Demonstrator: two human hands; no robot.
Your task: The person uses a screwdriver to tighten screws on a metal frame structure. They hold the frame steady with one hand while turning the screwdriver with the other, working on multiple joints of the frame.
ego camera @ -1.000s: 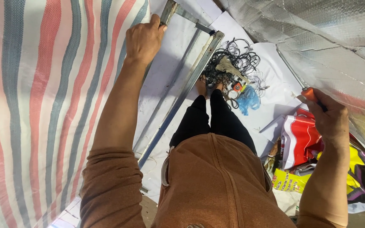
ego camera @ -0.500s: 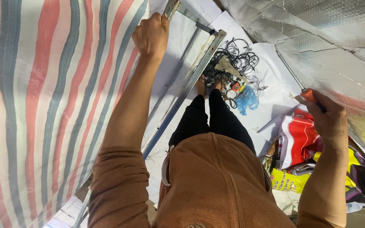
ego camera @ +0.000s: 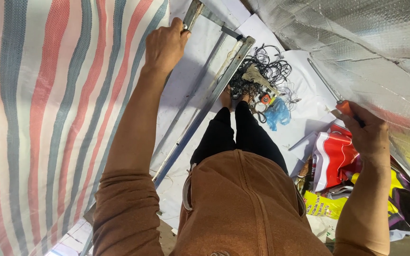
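The left hand (ego camera: pixel 164 45), in the upper middle of the frame, is clamped around the top end of a metal frame (ego camera: pixel 200 111) that slants down toward the lower left, past the person's black trouser legs. The right hand (ego camera: pixel 366 135), at the right edge, is closed on the orange handle of a screwdriver (ego camera: pixel 330 92) whose long shaft points up and left, close under the silver foil sheet (ego camera: pixel 357 42). The two hands are well apart, with the frame only in the left one. The frame looks long and is gripped at one end alone, so it could swing or slide, and its lower rails run just beside the bare feet and the tangle of black wires (ego camera: pixel 257 76) in the upper middle. The screwdriver tip could snag or tear the foil sheet if raised. The striped tarpaulin (ego camera: pixel 39 118) on the left hangs near the frame and might catch on it.
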